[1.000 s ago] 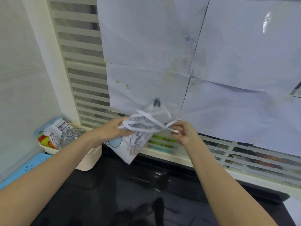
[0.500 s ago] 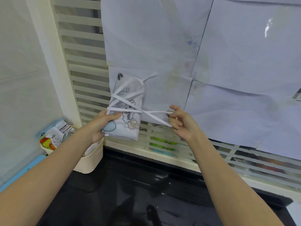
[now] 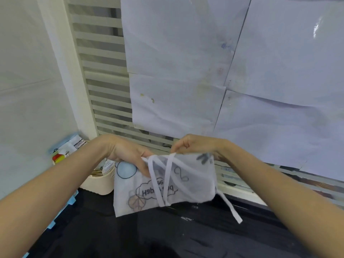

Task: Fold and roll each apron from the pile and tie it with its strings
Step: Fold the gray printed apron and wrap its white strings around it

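The apron (image 3: 188, 181) is a folded, thin, see-through white bundle held in the air above the dark worktop (image 3: 167, 237), in front of the slatted screen (image 3: 104, 90). Its printed side faces the camera upside down: a cloud outline with lettering, a pale blue circle at the left edge, a brownish leaf shape near the lower edge and a dark scribble at the upper right. 2 white strings (image 3: 168, 180) cross over its front and meet at the lower edge; another loose end (image 3: 229, 207) hangs off the right side.

The left hand (image 3: 128, 155) grips the bundle's upper left edge, thumb on the front. The right hand (image 3: 195, 144) pinches a string at the top edge.

Behind the left wrist, a cream tub (image 3: 100, 183) stands on the worktop with small packets (image 3: 70, 148) and a red and yellow item in it. Large white paper sheets (image 3: 176, 62) hang over the screen.
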The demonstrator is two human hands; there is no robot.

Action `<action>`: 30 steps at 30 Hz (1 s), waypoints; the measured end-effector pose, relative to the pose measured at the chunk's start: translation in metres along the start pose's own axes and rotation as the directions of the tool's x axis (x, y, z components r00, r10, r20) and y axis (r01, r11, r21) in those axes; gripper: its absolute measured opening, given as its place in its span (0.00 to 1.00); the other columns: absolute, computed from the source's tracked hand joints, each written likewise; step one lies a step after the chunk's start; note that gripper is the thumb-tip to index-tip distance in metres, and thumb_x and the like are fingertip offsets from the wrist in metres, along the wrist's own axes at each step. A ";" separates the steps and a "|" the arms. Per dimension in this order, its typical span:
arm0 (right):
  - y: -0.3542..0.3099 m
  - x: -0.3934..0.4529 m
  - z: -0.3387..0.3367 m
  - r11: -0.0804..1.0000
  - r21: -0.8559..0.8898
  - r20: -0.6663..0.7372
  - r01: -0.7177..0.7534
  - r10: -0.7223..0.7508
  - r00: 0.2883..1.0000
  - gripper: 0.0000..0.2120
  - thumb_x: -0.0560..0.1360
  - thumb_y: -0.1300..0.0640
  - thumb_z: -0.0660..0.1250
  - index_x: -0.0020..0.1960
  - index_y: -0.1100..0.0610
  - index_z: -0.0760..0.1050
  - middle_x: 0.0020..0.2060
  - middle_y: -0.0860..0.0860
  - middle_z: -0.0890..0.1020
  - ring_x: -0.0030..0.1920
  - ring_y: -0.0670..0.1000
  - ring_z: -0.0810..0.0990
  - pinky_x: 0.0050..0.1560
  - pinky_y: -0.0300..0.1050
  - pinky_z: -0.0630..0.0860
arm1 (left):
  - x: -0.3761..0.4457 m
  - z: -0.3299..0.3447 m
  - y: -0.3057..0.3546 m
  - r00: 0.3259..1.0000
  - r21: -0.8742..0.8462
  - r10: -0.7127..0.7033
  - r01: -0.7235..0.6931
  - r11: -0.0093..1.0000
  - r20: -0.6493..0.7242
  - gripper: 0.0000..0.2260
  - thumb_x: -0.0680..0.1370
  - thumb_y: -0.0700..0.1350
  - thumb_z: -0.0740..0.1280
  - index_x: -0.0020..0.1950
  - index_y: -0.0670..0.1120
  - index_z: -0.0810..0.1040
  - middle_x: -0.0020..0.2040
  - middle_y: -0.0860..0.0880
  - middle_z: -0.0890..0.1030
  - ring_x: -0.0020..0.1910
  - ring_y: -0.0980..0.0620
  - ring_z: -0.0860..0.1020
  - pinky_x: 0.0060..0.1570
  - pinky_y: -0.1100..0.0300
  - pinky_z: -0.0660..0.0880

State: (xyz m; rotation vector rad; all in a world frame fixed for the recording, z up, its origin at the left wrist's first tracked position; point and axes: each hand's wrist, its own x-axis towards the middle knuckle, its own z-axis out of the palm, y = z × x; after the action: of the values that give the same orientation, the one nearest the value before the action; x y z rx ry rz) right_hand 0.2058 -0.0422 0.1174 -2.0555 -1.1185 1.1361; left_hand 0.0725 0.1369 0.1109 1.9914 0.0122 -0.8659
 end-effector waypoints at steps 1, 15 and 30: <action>0.000 -0.001 -0.001 0.998 -0.052 0.048 0.032 -0.030 0.998 0.08 0.78 0.63 0.62 0.45 0.57 0.79 0.36 0.46 0.82 0.35 0.45 0.79 0.38 0.36 0.77 | 0.002 0.000 0.002 1.000 0.064 -0.028 0.028 0.998 -0.010 0.10 0.76 0.41 0.67 0.56 0.50 0.78 0.51 0.50 0.83 0.50 0.52 0.82 0.50 0.59 0.78; -0.013 -0.010 0.027 0.826 -0.556 -0.489 0.098 -0.419 0.765 0.16 0.75 0.45 0.66 0.37 0.57 0.74 0.30 0.47 0.73 0.31 0.46 0.71 0.33 0.36 0.66 | 0.033 0.002 -0.024 0.824 -0.168 -0.144 0.061 0.984 -0.548 0.09 0.76 0.43 0.69 0.56 0.46 0.78 0.50 0.46 0.84 0.50 0.47 0.82 0.51 0.55 0.78; 0.058 -0.012 0.026 0.480 0.811 -0.357 0.333 -0.045 0.933 0.08 0.79 0.63 0.59 0.53 0.63 0.76 0.26 0.48 0.71 0.21 0.42 0.61 0.20 0.33 0.58 | 0.006 -0.006 -0.038 0.792 -0.513 -0.097 -0.292 0.807 -0.603 0.35 0.54 0.53 0.82 0.58 0.45 0.78 0.53 0.43 0.83 0.50 0.45 0.82 0.50 0.52 0.80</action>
State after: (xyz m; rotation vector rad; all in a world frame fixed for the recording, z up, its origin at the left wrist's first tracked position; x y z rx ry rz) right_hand 0.2032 -0.0804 0.0655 -1.1701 -0.4173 0.9375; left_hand 0.0673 0.1609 0.0809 1.5621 0.4848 -0.0693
